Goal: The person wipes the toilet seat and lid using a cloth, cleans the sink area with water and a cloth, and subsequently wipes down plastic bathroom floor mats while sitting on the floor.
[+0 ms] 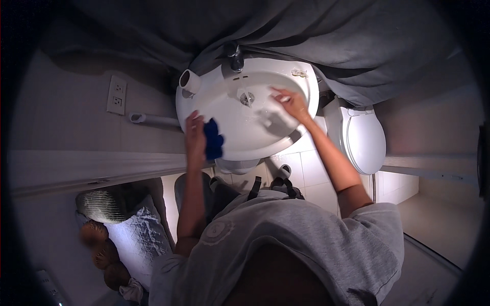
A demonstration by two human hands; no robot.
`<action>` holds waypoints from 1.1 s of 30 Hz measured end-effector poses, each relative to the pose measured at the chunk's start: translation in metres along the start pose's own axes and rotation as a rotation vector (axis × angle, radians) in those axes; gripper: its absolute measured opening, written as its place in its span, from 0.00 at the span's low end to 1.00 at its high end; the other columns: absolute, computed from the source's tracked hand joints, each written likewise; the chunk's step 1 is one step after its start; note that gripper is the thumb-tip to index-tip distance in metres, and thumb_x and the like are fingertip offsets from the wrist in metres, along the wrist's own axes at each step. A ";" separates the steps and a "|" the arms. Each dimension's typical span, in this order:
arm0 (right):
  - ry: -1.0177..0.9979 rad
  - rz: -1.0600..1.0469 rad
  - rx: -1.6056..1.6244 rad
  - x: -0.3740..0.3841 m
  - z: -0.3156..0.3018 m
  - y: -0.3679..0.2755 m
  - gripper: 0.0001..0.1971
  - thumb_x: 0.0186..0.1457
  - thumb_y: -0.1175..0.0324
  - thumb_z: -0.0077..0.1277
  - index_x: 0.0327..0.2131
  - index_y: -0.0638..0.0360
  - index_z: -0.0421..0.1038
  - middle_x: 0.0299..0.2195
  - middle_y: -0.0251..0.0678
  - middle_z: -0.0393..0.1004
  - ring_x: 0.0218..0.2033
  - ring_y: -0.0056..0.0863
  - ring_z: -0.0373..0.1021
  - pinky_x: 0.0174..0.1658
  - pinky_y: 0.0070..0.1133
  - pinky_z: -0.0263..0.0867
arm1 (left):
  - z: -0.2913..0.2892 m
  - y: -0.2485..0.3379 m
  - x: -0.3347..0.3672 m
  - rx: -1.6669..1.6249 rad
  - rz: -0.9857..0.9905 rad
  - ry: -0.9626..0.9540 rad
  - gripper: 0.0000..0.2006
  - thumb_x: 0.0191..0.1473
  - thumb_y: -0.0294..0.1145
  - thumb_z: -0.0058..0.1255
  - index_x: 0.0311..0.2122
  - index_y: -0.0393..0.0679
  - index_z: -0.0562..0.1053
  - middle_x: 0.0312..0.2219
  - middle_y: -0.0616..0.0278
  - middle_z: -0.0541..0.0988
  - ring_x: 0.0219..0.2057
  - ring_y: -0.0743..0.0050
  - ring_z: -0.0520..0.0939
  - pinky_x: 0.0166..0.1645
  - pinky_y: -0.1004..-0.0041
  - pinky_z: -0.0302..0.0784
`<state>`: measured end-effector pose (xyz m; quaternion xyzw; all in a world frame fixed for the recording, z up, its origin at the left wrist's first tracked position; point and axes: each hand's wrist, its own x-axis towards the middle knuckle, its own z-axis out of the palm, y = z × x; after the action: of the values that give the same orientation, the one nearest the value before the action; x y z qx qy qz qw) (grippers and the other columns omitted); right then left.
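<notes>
Over the left rim of the white sink point(232, 145) is my left hand point(195, 140), closed at the edge of a dark blue cloth point(214, 139) that hangs beside its fingers. Above the right half of the bowl my right hand point(293, 105) is closed, its fingers curled together. A small whitish patch shows at those fingertips, and I cannot make out what it is. Under the dark faucet point(236, 60), a pale streak like water lies over the drain point(247, 98).
A white cup point(190, 81) tilts on the sink's left corner; a small pale lump point(299, 74) lies on the right. Right of the sink stands a toilet point(366, 140), lid down. A grey curtain point(357, 66) hangs behind. A wall outlet point(117, 95) and white tube point(153, 120) are left.
</notes>
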<state>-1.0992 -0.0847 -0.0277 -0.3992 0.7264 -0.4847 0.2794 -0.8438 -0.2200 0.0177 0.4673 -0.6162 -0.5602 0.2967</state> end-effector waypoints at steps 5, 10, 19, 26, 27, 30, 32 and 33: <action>-0.117 -0.001 0.811 -0.058 0.066 -0.058 0.26 0.47 0.69 0.53 0.51 0.57 0.58 0.43 0.34 0.67 0.42 0.18 0.63 0.47 0.17 0.58 | 0.083 0.013 0.002 -0.149 0.175 -0.395 0.15 0.54 0.35 0.42 0.46 0.43 0.64 0.40 0.61 0.69 0.42 0.71 0.68 0.45 0.76 0.63; 0.302 -0.015 -0.025 -0.022 -0.004 -0.027 0.14 0.47 0.65 0.50 0.40 0.52 0.70 0.37 0.43 0.70 0.39 0.28 0.67 0.43 0.22 0.62 | 0.067 0.060 0.100 0.666 1.108 -0.243 0.15 0.45 0.27 0.47 0.42 0.39 0.68 0.42 0.48 0.68 0.43 0.51 0.67 0.49 0.63 0.60; 0.818 0.242 -0.848 -0.074 0.054 0.070 0.10 0.44 0.64 0.51 0.34 0.48 0.71 0.34 0.49 0.65 0.34 0.45 0.67 0.36 0.34 0.64 | 0.107 0.046 0.191 0.533 1.381 -0.345 0.10 0.45 0.29 0.47 0.18 0.35 0.73 0.19 0.49 0.74 0.24 0.57 0.78 0.31 0.65 0.74; 1.341 0.277 -0.420 -0.108 0.248 0.039 0.13 0.52 0.65 0.40 0.42 0.52 0.62 0.30 0.45 0.68 0.27 0.48 0.65 0.40 0.35 0.60 | 0.129 0.027 0.204 0.672 1.561 -0.304 0.10 0.47 0.27 0.39 0.21 0.39 0.73 0.22 0.50 0.76 0.25 0.57 0.79 0.30 0.65 0.75; 1.462 0.219 -0.590 -0.109 0.272 0.035 0.15 0.54 0.64 0.38 0.45 0.55 0.60 0.22 0.48 0.69 0.20 0.48 0.65 0.39 0.36 0.60 | 0.137 0.032 0.196 0.635 1.539 -0.325 0.11 0.47 0.28 0.38 0.21 0.38 0.73 0.22 0.49 0.75 0.25 0.53 0.78 0.31 0.63 0.75; 1.330 0.247 -0.112 -0.096 0.348 -0.014 0.16 0.54 0.66 0.38 0.47 0.57 0.57 0.29 0.49 0.68 0.25 0.48 0.66 0.39 0.35 0.59 | 0.120 0.024 0.199 0.745 1.500 -0.369 0.13 0.49 0.30 0.35 0.21 0.36 0.71 0.23 0.45 0.74 0.26 0.44 0.76 0.34 0.58 0.72; 1.361 0.256 -0.140 -0.096 0.364 -0.027 0.17 0.54 0.66 0.39 0.47 0.58 0.56 0.36 0.47 0.68 0.27 0.48 0.66 0.41 0.35 0.58 | 0.125 0.026 0.195 0.670 1.513 -0.424 0.15 0.50 0.31 0.33 0.20 0.36 0.70 0.23 0.44 0.73 0.26 0.44 0.75 0.33 0.56 0.71; 1.312 0.276 -0.065 -0.099 0.366 -0.033 0.15 0.52 0.67 0.41 0.45 0.55 0.61 0.38 0.49 0.68 0.34 0.47 0.65 0.43 0.34 0.59 | 0.123 0.024 0.199 0.641 1.573 -0.431 0.15 0.50 0.31 0.33 0.20 0.35 0.69 0.22 0.44 0.73 0.26 0.45 0.75 0.32 0.56 0.71</action>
<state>-0.7470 -0.1833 -0.1319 0.0662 0.8044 -0.5645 -0.1728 -1.0360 -0.3515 -0.0148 -0.1483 -0.9302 -0.0689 0.3285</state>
